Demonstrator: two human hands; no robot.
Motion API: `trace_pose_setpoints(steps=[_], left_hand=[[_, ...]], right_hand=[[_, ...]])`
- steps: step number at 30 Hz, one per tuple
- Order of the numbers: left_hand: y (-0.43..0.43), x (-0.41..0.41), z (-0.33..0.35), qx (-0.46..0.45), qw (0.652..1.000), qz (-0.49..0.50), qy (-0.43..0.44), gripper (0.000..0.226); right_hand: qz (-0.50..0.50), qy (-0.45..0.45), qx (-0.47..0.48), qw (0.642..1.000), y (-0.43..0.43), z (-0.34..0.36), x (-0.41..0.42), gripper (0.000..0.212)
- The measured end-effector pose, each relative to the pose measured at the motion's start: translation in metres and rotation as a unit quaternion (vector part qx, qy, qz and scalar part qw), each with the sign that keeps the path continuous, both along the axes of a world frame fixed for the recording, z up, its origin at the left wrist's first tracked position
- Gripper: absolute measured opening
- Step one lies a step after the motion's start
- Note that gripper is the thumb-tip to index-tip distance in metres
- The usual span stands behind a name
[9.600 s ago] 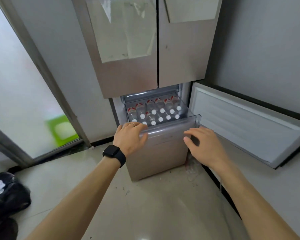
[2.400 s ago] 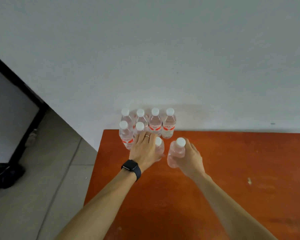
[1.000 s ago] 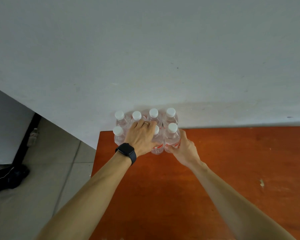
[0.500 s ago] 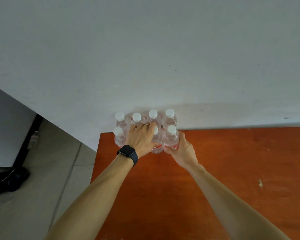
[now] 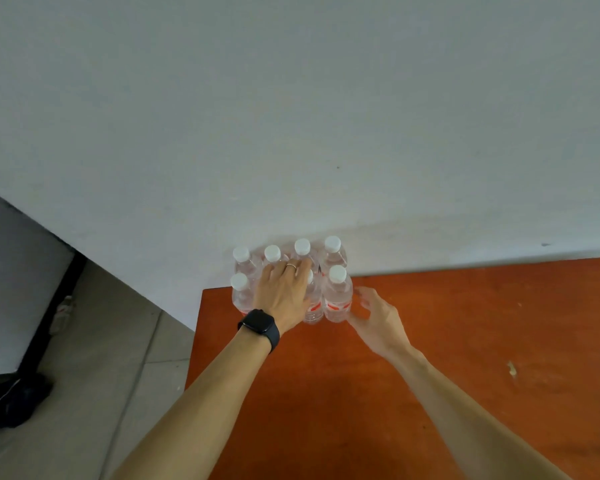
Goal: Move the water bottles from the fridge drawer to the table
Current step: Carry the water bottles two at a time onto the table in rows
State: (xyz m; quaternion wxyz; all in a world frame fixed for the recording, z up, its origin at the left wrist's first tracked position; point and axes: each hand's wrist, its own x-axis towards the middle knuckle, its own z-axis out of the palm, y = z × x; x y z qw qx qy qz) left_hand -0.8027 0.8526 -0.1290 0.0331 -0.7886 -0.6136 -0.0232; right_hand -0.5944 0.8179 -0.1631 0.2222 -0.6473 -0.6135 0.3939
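Observation:
Several clear water bottles (image 5: 333,252) with white caps and red labels stand in two rows at the back left corner of the orange table (image 5: 430,341), against the wall. My left hand (image 5: 284,296), with a black watch on the wrist, lies over the front row and its fingers curl round a bottle (image 5: 313,308) that it half hides. The front right bottle (image 5: 338,296) stands upright on its own. My right hand (image 5: 378,317) hovers just right of it with its fingers relaxed, holding nothing.
A white wall (image 5: 326,116) rises directly behind the bottles. Left of the table lies a grey tiled floor (image 5: 101,375) with a dark bag (image 5: 11,403) and a white panel (image 5: 11,289). A small pale scrap (image 5: 511,368) sits on the table at the right.
My right hand has let go of the front right bottle and drawn back a little to the right. My left hand stays on the front row.

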Motion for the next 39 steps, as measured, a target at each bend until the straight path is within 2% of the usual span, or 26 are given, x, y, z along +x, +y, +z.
trace_pose_setpoints(steps=[4, 8, 13, 21, 25, 31, 39], left_hand=[[-0.033, 0.018, 0.018, 0.022, 0.999, -0.034, -0.036, 0.045], [-0.077, 0.052, 0.024, -0.023, 0.993, -0.077, -0.088, 0.045], [-0.115, 0.106, 0.020, -0.104, 0.982, -0.124, -0.097, 0.048], [-0.181, 0.264, 0.038, -0.157, 0.948, -0.272, -0.050, 0.052], [-0.245, 0.374, 0.057, -0.121, 0.923, -0.364, -0.031, 0.050], [-0.373, 0.544, 0.090, -0.087, 0.872, -0.481, -0.024, 0.048], [-0.555, 0.722, 0.130, -0.064, 0.776, -0.626, -0.044, 0.048]], right_hand=[[0.007, -0.043, 0.046, 0.998, -0.039, 0.031, 0.022, 0.039], [-0.009, -0.059, 0.065, 0.996, -0.088, 0.063, 0.056, 0.025], [-0.047, -0.150, 0.110, 0.981, -0.154, 0.077, 0.117, 0.026], [-0.185, -0.220, 0.081, 0.954, -0.290, 0.104, 0.239, 0.036], [-0.262, -0.274, 0.049, 0.924, -0.388, 0.125, 0.314, 0.039], [-0.393, -0.305, 0.016, 0.867, -0.563, 0.148, 0.428, 0.040], [-0.549, -0.301, 0.000, 0.780, -0.774, 0.171, 0.532, 0.040]])
